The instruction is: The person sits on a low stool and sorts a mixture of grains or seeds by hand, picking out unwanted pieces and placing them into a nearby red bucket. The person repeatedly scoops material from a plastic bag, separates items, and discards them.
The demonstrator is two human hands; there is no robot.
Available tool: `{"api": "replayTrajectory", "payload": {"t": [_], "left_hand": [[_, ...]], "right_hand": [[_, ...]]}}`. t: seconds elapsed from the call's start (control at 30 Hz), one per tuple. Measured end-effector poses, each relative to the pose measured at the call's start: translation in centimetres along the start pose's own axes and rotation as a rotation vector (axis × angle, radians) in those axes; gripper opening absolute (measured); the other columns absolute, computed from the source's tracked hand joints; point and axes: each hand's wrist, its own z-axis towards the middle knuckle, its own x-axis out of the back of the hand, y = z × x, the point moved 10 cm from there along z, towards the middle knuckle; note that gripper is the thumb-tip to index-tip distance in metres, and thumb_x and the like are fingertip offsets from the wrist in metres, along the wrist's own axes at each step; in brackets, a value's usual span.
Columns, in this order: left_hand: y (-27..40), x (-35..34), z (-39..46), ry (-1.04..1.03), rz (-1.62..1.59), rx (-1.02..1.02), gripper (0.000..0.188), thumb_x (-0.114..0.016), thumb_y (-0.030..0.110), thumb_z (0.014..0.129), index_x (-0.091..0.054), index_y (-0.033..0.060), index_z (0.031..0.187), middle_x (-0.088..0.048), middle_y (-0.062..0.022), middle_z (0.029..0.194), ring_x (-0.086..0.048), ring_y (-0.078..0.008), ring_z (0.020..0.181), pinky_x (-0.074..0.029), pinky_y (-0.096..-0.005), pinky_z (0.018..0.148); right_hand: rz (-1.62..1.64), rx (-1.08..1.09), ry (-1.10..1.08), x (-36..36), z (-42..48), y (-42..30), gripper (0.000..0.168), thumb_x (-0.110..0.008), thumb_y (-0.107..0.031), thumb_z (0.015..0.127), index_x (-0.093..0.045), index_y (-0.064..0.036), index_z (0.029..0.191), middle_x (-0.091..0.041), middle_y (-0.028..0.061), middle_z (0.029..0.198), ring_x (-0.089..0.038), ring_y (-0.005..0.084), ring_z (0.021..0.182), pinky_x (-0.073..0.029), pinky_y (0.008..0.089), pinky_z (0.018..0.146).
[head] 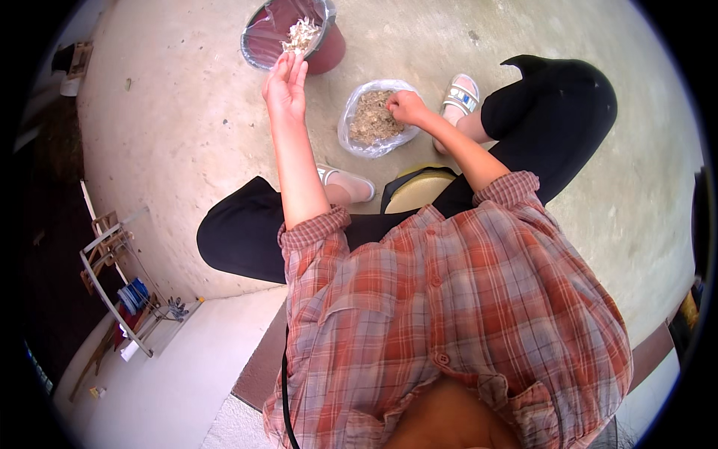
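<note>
My left hand (287,92) is stretched out at the rim of a dark red plastic bucket (330,51) lined with clear plastic. Its palm shows and the fingers are extended, with nothing visible in the palm. Right beyond the fingertips lies a clump of pale, thin plant-like pieces (303,35) inside the bucket. My right hand (406,107) is over a clear plastic bag (362,147), its fingers curled together. Brownish dry flakes or shreds (374,120) fill the rolled-open bag. Whether the right fingertips pinch a small piece is too small to tell.
The bag stands on a concrete floor (196,112) between my two sandalled feet (462,95). A round, yellowish object with a dark edge (422,191) lies between my legs. At the left, a metal frame (106,292) holds a blue bundle (133,296).
</note>
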Motion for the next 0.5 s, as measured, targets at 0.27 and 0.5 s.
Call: {"api": "replayTrajectory", "payload": {"t": [0.27,0.5], "left_hand": [[-14.3,5.8,-4.5,0.049,0.569,0.342,0.018,-0.051,0.000,0.080,-0.056,-0.0065,0.096,-0.064,-0.0172,0.088,-0.064,-0.0269,0.083,-0.053,-0.0347,0.075],[-18.9,4.4,-6.8,-0.349,1.457,-0.216,0.041,-0.057,0.003,0.073,-0.055,0.0044,0.114,-0.052,-0.0177,0.118,-0.051,-0.0302,0.109,-0.042,-0.0363,0.090]], "right_hand": [[-0.168,-0.056,-0.087,-1.2,-0.3,2.0,0.029,-0.052,-0.006,0.072,-0.065,-0.015,0.097,-0.063,0.0143,0.085,-0.061,0.0278,0.081,-0.048,0.0358,0.073],[-0.315,0.016,-0.284,-2.7,-2.6,-0.6,0.059,-0.049,-0.005,0.074,-0.045,-0.029,0.128,-0.061,0.0143,0.102,-0.059,0.0288,0.094,-0.047,0.0373,0.080]]}}
